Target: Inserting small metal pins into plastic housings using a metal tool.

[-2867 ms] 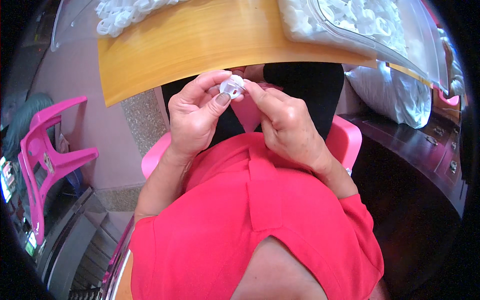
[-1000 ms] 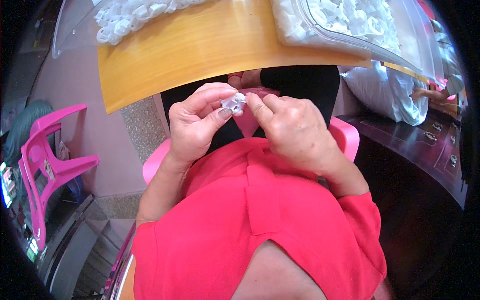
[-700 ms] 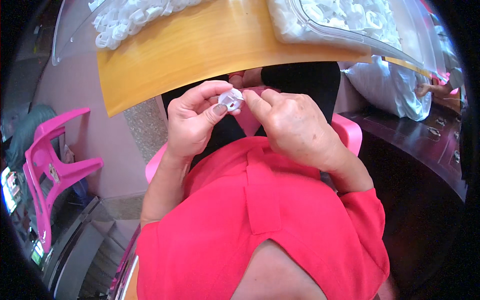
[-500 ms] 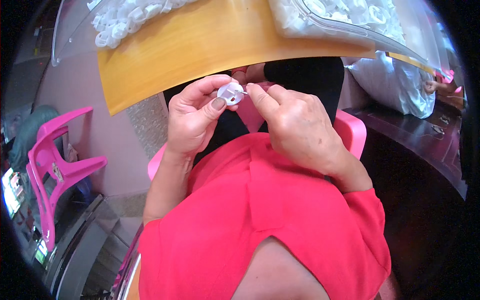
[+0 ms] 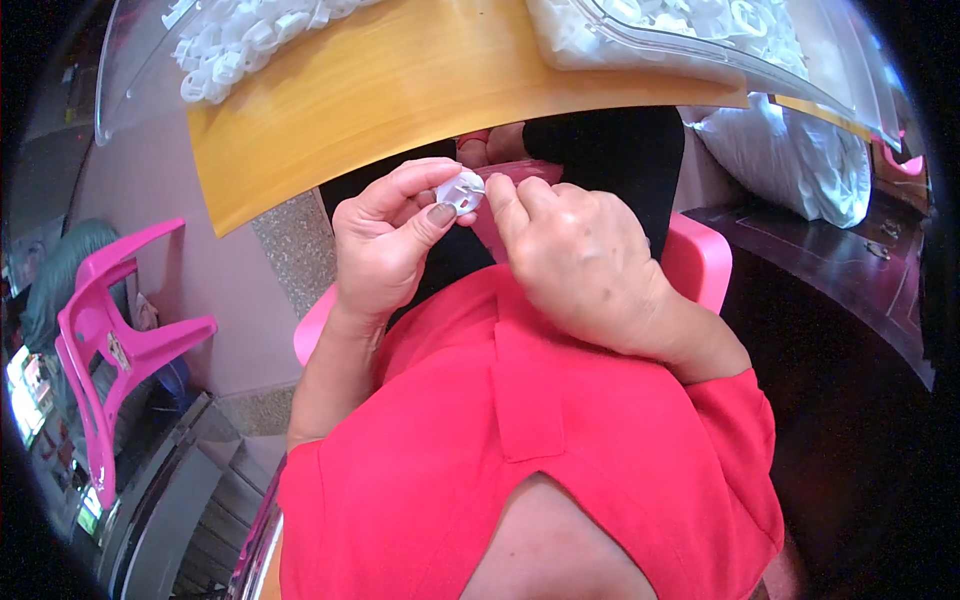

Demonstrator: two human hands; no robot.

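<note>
My left hand (image 5: 385, 230) pinches a small round white plastic part (image 5: 458, 198) between thumb and fingers. Slots show on the face of this part, which is tilted toward the right. My right hand (image 5: 580, 255) is closed, its thumb and forefinger meeting at the part's right edge. From those fingertips a thin metal piece (image 5: 471, 187) reaches onto the slotted face; most of it is hidden, and its exact kind cannot be made out. Both hands are held above my lap, just in front of the table edge.
On the yellow-brown table (image 5: 400, 80) lie a heap of white plastic parts (image 5: 235, 50) at the left and a clear bin (image 5: 680, 55) of similar parts at the right. A pink plastic chair (image 5: 125, 330) is at the left. A white sack (image 5: 790, 160) stands at the right.
My right fingertips have come closer to the white part, so less of the metal piece shows. The part has tilted. A hand by the sack is gone from view.
</note>
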